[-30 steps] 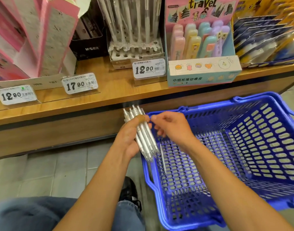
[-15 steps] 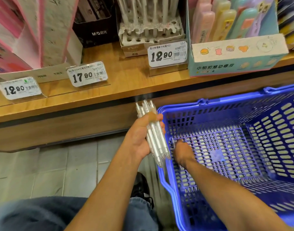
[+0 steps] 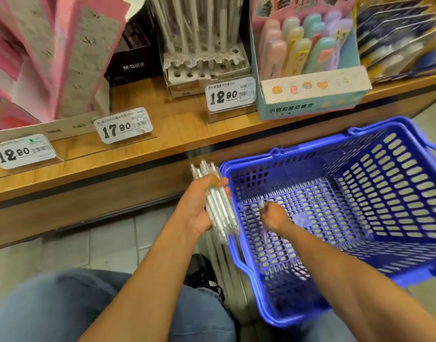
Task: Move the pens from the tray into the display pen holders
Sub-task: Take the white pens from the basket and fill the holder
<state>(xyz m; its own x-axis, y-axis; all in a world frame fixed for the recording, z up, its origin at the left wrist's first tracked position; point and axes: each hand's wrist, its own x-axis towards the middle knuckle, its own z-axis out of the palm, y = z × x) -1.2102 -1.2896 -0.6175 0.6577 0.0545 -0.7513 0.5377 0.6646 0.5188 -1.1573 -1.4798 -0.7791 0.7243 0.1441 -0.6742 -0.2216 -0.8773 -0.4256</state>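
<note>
Below the shelf edge: a blue basket (image 3: 360,201) sits on the floor, its near-left rim just beside the person's knee in blue jeans (image 3: 63,307).
Left hand (image 3: 199,206): fingers and thumb wrapped round a bundle of pens (image 3: 220,208), held just left of the basket rim, the clicker ends pointing up toward the shelf and the tips pointing down.
Right hand (image 3: 273,217): reached down inside the basket near its left wall, fingers curled and pinching a single pen (image 3: 262,223) that lies close to the mesh floor; the picture is blurred here, so how far the pen is lifted cannot be told.
Pens in hand: pale, silvery barrels, packed side by side; the exact count cannot be told.
Shelf (image 3: 162,124): wooden, running across the upper part of the view above the basket.
Pen holder (image 3: 207,67): a pale display box with round holes along its front, standing on the shelf with several white pens upright in it; some front holes are open.
Price tags: a "12.90" tag (image 3: 230,95) in front of the pen holder, a "17.90" tag (image 3: 123,125) to its left, another "12.90" tag (image 3: 21,151) at far left.
Neighbours on the shelf: an eraser display box (image 3: 313,95) in pastel colours just right of the pen holder, a black box (image 3: 133,58) to its left, pink packages (image 3: 39,58) further left.
</note>
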